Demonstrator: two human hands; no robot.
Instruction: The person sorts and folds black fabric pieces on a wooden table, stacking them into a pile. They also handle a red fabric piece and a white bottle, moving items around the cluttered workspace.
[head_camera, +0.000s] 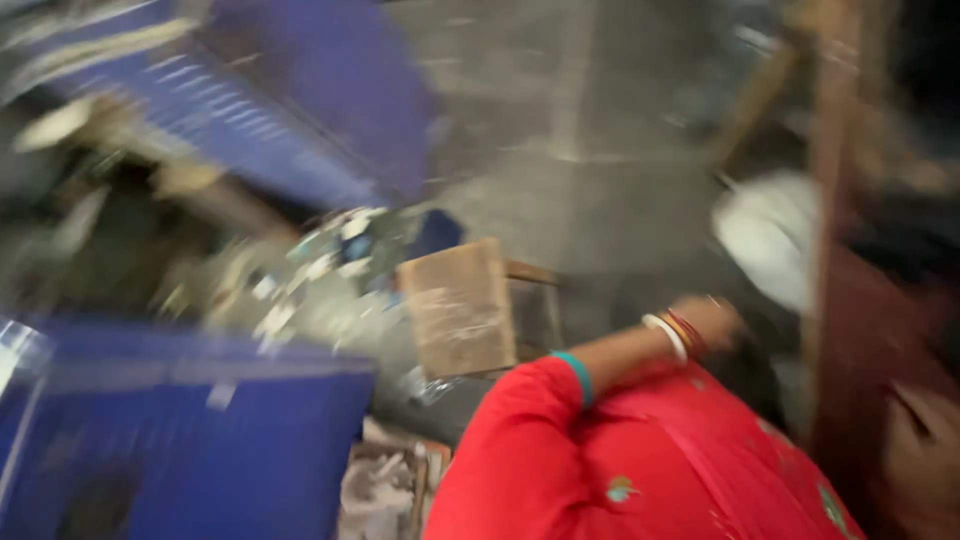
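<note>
Frame heavily motion-blurred; fine detail unreadable.

1. Dark red-brown panel: lower R of view, just R of a brown wooden upright that runs from the top edge downward. This is the item nearest the hand.
2. Right hand: at the lower R edge, approx. against the panel; contact can't be confirmed. Grip state: can't tell, fingers are blurred. Left hand: out of view.
3. Second person in a red garment: bottom centre, just L of the upright. Sleeve has a teal cuff. The forearm is raised, with white and red bangles at the wrist, and that person's hand is up at dark hair.
4. White bundle: beyond the second person, beside the upright.
5. Wooden block: centre of view, on the grey floor.
6. Blue crate: lower L. Second blue crate: upper L, tilted in view. Mixed small litter lies between the two.
</note>
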